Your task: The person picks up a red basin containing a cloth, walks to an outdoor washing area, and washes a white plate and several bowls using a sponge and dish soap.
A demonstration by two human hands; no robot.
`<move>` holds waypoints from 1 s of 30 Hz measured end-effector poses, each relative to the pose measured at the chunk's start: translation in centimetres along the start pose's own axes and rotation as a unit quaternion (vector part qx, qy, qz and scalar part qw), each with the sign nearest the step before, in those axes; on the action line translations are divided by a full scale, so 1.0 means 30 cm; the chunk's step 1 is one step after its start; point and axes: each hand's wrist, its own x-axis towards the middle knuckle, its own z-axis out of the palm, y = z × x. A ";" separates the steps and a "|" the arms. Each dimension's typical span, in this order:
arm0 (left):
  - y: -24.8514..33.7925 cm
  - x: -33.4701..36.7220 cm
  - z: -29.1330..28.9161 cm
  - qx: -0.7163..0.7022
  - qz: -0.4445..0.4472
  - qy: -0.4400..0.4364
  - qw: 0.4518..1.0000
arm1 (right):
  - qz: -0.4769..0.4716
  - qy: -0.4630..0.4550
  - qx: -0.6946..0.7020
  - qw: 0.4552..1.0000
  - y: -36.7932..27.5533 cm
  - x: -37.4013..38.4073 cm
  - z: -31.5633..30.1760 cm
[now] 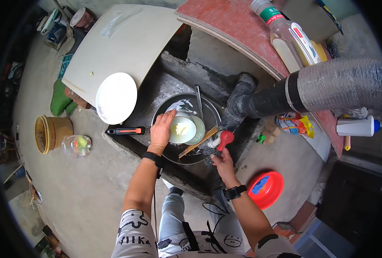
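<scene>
"Over the pan (173,151), what is held?"

"A white bowl (189,124) is gripped at its side by the left grip (162,129); whether it is also supported by the pan cannot be told."

"And the right grip (226,165)?"

"It is placed at the pan's right rim, near a red item (226,139) and a dark wiry tangle (208,160); whether either is grasped cannot be told."

"What could go wrong?"

"If the white bowl were tilted, its pale contents (180,129) could be spilled into the pan; by a knock, the chopsticks (198,142) could be dislodged."
</scene>
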 end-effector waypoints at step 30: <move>0.264 -0.190 -0.040 -0.059 -0.053 -0.074 0.994 | 0.093 -0.077 0.206 0.971 -0.074 0.043 0.104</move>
